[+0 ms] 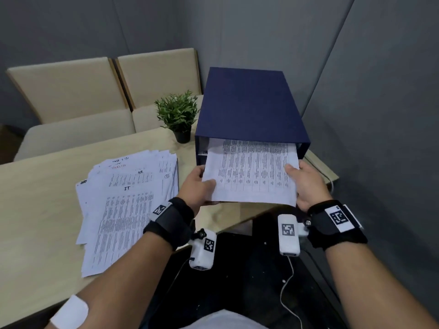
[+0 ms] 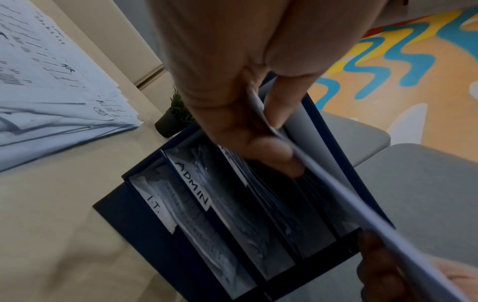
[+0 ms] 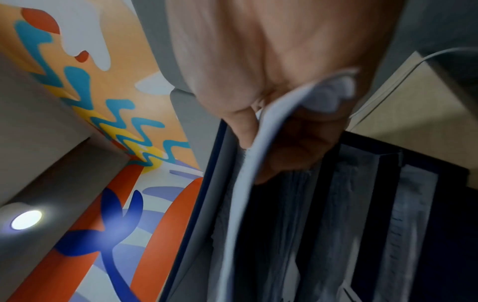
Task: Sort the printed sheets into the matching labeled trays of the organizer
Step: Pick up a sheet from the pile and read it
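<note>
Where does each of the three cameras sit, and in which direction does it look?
Head: worn on the head, looking forward and down at the table; shows both forearms, left hand and right hand holding the printed sheet at the blue organizer.
Left wrist: looks along the left hand into the organizer's trays labeled ADMIN and I.T..
Right wrist: looks along the right hand at the sheet's edge and the dark trays.
Shared: all three show the sheet and the organizer.
</note>
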Motion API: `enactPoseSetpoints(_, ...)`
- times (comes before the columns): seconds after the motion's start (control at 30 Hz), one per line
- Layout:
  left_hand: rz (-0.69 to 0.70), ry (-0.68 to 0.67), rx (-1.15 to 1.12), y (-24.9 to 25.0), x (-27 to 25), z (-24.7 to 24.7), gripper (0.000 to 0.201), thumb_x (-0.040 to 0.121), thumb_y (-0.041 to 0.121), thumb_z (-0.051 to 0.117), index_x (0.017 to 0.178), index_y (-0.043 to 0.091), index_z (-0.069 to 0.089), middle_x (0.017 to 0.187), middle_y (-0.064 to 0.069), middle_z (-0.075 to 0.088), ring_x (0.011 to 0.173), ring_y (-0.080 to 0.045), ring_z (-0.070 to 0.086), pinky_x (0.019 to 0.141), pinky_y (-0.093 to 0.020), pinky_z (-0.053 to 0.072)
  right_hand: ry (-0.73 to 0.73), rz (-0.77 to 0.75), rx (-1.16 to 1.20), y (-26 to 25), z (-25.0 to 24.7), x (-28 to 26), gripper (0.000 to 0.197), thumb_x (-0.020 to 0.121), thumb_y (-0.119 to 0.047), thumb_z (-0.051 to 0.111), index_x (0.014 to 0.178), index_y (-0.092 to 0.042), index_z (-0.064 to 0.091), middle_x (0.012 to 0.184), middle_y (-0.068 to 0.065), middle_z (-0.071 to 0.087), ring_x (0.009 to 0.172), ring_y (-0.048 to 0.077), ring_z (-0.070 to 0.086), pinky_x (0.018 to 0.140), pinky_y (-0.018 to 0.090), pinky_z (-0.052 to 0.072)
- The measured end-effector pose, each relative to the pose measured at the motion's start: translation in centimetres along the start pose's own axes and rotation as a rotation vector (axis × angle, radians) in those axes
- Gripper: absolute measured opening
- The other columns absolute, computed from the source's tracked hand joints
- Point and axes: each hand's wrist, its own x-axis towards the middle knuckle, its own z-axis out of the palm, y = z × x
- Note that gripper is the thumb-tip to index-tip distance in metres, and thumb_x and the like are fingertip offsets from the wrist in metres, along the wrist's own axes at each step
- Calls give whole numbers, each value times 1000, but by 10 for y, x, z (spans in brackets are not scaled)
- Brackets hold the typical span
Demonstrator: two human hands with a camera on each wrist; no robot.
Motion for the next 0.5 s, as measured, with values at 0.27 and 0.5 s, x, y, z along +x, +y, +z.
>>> enactPoseSetpoints(0.27, 75, 165, -55, 13, 11, 11, 37, 93, -1, 42, 129, 11, 41, 122, -13, 59, 100, -34, 65, 73, -52, 58, -267, 143, -148, 6, -15, -9, 16, 99, -12, 47, 110, -15, 58, 59, 7, 61, 36, 11, 47, 34, 17, 31)
enactPoseSetpoints(0.5, 75, 131, -157, 16, 6, 9, 26, 101, 22, 42, 126, 19, 36, 90, -6, 57, 54, -16, 62, 46, -23, 47, -125, 94, 34, -3, 7, 14, 14, 100, -9, 44, 92, -16, 53, 56, 3, 53, 35, 7, 43, 36, 15, 31)
